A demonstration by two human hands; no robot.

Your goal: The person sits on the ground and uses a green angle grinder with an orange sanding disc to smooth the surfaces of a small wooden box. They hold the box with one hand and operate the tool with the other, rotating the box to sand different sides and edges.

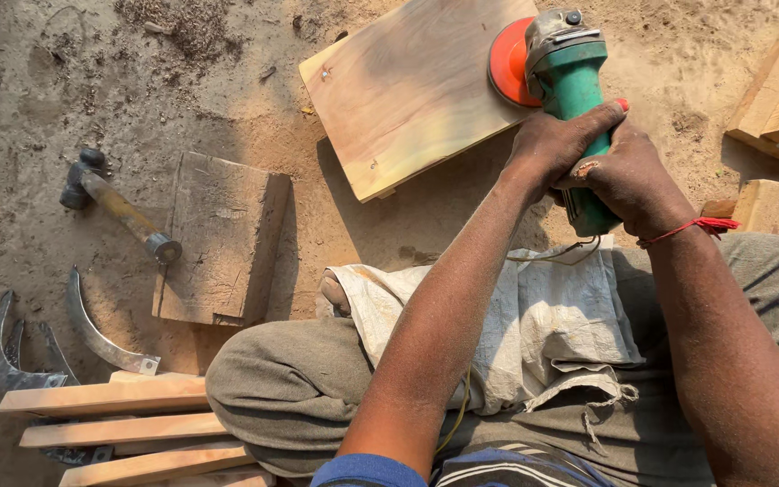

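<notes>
— What is happening on the ground here?
— Left hand (556, 144) and right hand (628, 180) are both clenching a green angle grinder (574, 90), its orange disc (507, 63) sanding the wooden board's (407, 90) edge; steady pressure seems needed.

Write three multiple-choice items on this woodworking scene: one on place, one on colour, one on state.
1. Where does the hammer lie?
A. On the sandy ground, left of the dark wood block
B. On the person's lap
C. On the pale board

2. What colour is the angle grinder body?
A. Yellow
B. Green
C. Blue

3. How is the grinder held?
A. Left hand only
B. Lying loose
C. Both hands, right hand too

Answers: 1 A, it rests on sand beside the block. 2 B, green housing with an orange disc. 3 C, both hands wrap it.
</notes>
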